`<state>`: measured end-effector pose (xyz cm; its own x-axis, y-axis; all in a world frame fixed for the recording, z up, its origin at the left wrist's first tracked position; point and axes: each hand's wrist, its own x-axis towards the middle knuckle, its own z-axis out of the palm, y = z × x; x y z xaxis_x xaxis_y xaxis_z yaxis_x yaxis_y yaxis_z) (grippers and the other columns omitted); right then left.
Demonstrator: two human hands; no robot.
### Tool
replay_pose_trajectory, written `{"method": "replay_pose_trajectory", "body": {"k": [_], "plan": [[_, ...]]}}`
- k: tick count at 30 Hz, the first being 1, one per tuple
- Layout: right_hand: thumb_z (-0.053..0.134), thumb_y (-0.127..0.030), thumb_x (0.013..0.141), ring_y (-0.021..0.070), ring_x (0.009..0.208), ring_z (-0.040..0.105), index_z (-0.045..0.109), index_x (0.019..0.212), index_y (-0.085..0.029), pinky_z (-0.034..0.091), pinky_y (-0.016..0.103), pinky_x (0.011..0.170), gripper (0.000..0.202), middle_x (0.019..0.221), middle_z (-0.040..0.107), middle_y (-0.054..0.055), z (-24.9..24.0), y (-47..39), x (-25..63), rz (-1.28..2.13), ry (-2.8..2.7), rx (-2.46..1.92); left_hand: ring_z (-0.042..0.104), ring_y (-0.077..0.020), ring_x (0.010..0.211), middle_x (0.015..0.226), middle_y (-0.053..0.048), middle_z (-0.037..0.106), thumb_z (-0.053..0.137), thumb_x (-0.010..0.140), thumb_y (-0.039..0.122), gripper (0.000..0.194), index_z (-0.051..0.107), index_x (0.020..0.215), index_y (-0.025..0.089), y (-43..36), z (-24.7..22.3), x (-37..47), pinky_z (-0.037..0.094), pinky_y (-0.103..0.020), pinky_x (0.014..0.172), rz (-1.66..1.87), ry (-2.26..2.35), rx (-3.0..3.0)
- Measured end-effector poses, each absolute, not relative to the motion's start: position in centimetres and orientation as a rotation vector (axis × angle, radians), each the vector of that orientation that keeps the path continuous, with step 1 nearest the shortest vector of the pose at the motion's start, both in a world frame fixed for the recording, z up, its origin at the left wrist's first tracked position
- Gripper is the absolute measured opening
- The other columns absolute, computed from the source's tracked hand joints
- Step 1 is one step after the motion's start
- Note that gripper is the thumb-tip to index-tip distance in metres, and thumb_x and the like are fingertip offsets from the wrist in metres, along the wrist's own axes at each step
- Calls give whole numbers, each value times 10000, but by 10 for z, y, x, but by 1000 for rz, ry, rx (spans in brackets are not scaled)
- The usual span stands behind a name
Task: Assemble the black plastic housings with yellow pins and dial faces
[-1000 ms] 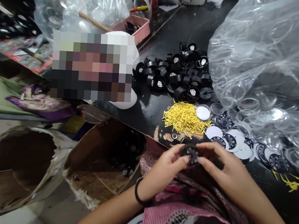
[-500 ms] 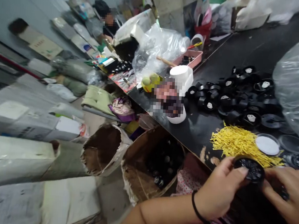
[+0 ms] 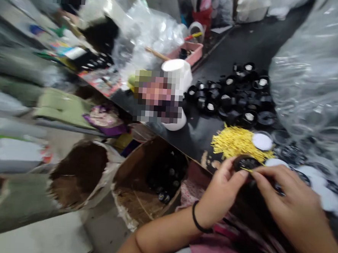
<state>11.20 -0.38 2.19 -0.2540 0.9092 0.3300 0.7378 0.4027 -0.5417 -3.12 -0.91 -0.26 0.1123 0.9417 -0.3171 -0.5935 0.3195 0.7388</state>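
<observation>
My left hand, with a dark band at the wrist, is closed around a round black plastic part, thumb on its near edge. Across the face of the part lies a thin yellow stick. My right hand pinches the stick's right end between thumb and forefinger, close to the left thumb. Just beyond my hands is a pile of yellow sticks on the black table. A white disc in a clear round lid rests at the pile's right side.
Many black round parts cover the table behind the yellow pile. Clear plastic bags bulge on the right. A white container and a pink tray stand farther back. Below the table edge, a carton holds dark parts.
The view has swung right, so things appear farther left. My right hand has come in against the black part, and a yellow stick now shows at its face.
</observation>
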Motion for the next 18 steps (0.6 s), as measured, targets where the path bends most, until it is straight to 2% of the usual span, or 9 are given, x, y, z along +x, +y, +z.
{"method": "replay_pose_trajectory", "body": {"k": [4, 10, 14, 18], "plan": [[495, -275, 954, 162, 767, 579, 579, 853, -230, 409, 295, 710, 139, 816, 633, 3, 30, -1, 109, 442, -2079, -1444, 623, -168, 1067, 1104, -12, 705, 627, 874, 241, 239, 653, 1111, 227, -10, -2, -29, 447, -282, 989, 1149, 963, 640], [505, -265, 950, 157, 793, 577, 570, 833, -236, 395, 289, 711, 137, 804, 622, -11, 36, -4, 112, 476, -2081, -1470, 626, -174, 1038, 1065, -24, 694, 633, 869, 229, 229, 639, 1097, 214, -14, 3, -32, 469, -284, 959, 1151, 962, 735], [479, -311, 948, 163, 750, 608, 579, 802, -250, 424, 295, 668, 187, 768, 634, -10, 40, -3, 112, 490, -2058, -1440, 630, -169, 1027, 1055, -19, 689, 650, 856, 225, 212, 634, 1067, 213, -17, 5, -32, 479, -274, 942, 1148, 981, 763], [453, -495, 928, 205, 670, 626, 590, 801, -287, 459, 346, 575, 279, 755, 658, 15, 21, -10, 125, 522, -2032, -1446, 651, -205, 1042, 1101, -53, 705, 628, 854, 226, 275, 633, 1127, 196, -20, 12, -32, 495, -315, 948, 1146, 1023, 832]]}}
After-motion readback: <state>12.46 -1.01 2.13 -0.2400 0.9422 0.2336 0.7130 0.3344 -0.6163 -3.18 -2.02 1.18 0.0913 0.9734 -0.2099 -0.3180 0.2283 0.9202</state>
